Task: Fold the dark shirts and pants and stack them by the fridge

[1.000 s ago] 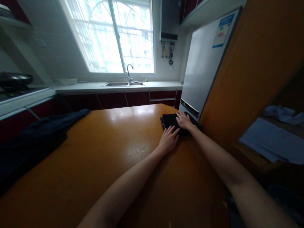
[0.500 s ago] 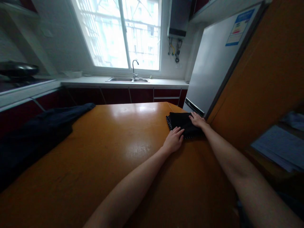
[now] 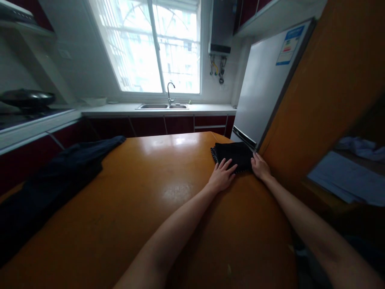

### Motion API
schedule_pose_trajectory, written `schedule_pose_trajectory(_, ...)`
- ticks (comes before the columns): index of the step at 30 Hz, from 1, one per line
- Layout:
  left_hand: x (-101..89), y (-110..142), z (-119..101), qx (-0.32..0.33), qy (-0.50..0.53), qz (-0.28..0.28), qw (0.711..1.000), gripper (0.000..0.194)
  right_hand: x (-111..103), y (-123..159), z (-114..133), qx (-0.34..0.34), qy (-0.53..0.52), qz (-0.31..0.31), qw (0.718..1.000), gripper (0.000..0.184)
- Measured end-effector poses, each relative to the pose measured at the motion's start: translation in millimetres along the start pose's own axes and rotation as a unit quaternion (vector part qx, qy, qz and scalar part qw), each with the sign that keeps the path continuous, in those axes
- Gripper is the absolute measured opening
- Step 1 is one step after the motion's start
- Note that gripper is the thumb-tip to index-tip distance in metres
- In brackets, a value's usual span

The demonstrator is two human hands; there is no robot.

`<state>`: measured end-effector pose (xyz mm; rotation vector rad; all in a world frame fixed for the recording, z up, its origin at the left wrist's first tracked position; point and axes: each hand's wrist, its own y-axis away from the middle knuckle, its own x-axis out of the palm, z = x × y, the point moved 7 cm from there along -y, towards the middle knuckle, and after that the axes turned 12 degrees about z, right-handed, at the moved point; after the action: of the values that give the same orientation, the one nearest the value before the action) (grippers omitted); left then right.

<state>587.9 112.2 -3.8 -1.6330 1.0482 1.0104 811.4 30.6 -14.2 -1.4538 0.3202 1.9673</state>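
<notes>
A folded black cloth [image 3: 234, 153], with white stitch-like marks along its left and front edges, lies on the far right part of the wooden table [image 3: 144, 180]. My left hand [image 3: 222, 175] rests on its front left corner, palm down with fingers spread. At its right edge is my right hand [image 3: 260, 166], fingers stretched along the side and touching the cloth; the fingertips are partly hard to make out. Over the table's left side drapes a dark blue garment [image 3: 60, 176], apart from both hands.
A wooden panel [image 3: 313, 96] and a grey fridge [image 3: 261, 84] stand close on the right. Other folded cloths [image 3: 345, 176] lie on a shelf there. Beyond the table run a counter with a sink [image 3: 153, 106] and, at left, a stove with a wok [image 3: 27, 98].
My right hand has slid from the top of the black cloth to its right edge, nearer to me. My left hand stays on the front left corner, its fingers more spread.
</notes>
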Motion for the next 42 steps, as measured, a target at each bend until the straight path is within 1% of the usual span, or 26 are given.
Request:
schedule_pose_trajectory(2, -3.3, 3, 1, -0.01, 0.012, -0.01, 1.0, 0.049, -4, 19, 1, 0.011, -0.002, -0.036, 0.999, 0.065)
schedule_pose_trajectory(4, -9.1, 7, 6, -0.033, 0.034, -0.039, 0.998, 0.05, -13, 37, 8, 0.012, 0.006, -0.098, 0.995, 0.066)
schedule_pose_trajectory(6, -15.4, 13, 14, -0.079, 0.06, -0.077, 0.992, 0.051, -21, 53, 20, -0.006, 0.017, -0.139, 0.99, 0.063)
schedule_pose_trajectory(7, -18.0, 17, 20, -0.108, 0.072, -0.095, 0.987, 0.051, -22, 59, 28, -0.022, 0.022, -0.141, 0.99, 0.061)
schedule_pose_trajectory(9, -21.4, 28, 30, -0.167, 0.095, -0.117, 0.974, 0.05, -21, 69, 43, -0.058, 0.032, -0.115, 0.991, 0.059)
schedule_pose_trajectory(12, -25.9, 49, 39, -0.219, 0.109, -0.115, 0.963, 0.052, -19, 86, 67, -0.109, 0.04, -0.089, 0.989, 0.057)
schedule_pose_trajectory(14, -32.2, 68, 42, -0.218, 0.095, -0.1, 0.966, 0.053, -17, 102, 86, -0.158, 0.027, -0.075, 0.984, 0.055)
schedule_pose_trajectory(16, -41.3, 92, 45, -0.197, 0.061, -0.078, 0.975, 0.054, -12, 121, 110, -0.231, 0.001, -0.048, 0.972, 0.053)
schedule_pose_trajectory(18, -52.0, 121, 51, -0.177, 0.018, -0.056, 0.982, 0.055, -4, 140, 137, -0.3, -0.026, -0.012, 0.954, 0.051)
schedule_pose_trajectory(20, -64.9, 154, 65, -0.181, -0.016, -0.045, 0.982, 0.053, 7, 156, 166, -0.343, -0.044, 0.028, 0.938, 0.052)
schedule_pose_trajectory(22, -79.0, 189, 82, -0.206, -0.038, -0.045, 0.977, 0.051, 21, 166, 198, -0.362, -0.049, 0.066, 0.929, 0.054)
schedule_pose_trajectory(25, -98.7, 239, 104, -0.247, -0.054, -0.046, 0.966, 0.051, 45, 175, 248, -0.365, -0.042, 0.118, 0.923, 0.06)
schedule_pose_trajectory(28, -111.4, 280, 112, -0.27, -0.062, -0.035, 0.96, 0.053, 66, 181, 294, -0.345, -0.033, 0.161, 0.924, 0.067)
schedule_pose_trajectory(31, -116.0, 308, 111, -0.291, -0.068, -0.008, 0.954, 0.056, 82, 192, 330, -0.318, -0.029, 0.189, 0.929, 0.066)
schedule_pose_trajectory(33, -114.8, 319, 109, -0.308, -0.064, 0.021, 0.949, 0.058, 90, 202, 349, -0.316, -0.025, 0.202, 0.927, 0.063)
schedule_pose_trajectory(36, -109.1, 321, 101, -0.31, -0.055, 0.075, 0.946, 0.057, 97, 216, 365, -0.347, -0.023, 0.219, 0.912, 0.057)
schedule_pose_trajectory(39, -103.7, 314, 86, -0.271, -0.042, 0.105, 0.956, 0.057, 99, 224, 366, -0.374, -0.026, 0.233, 0.897, 0.056)
schedule_pose_trajectory(42, -99.1, 306, 67, -0.214, -0.02, 0.109, 0.97, 0.06, 100, 226, 360, -0.394, -0.03, 0.24, 0.887, 0.059)
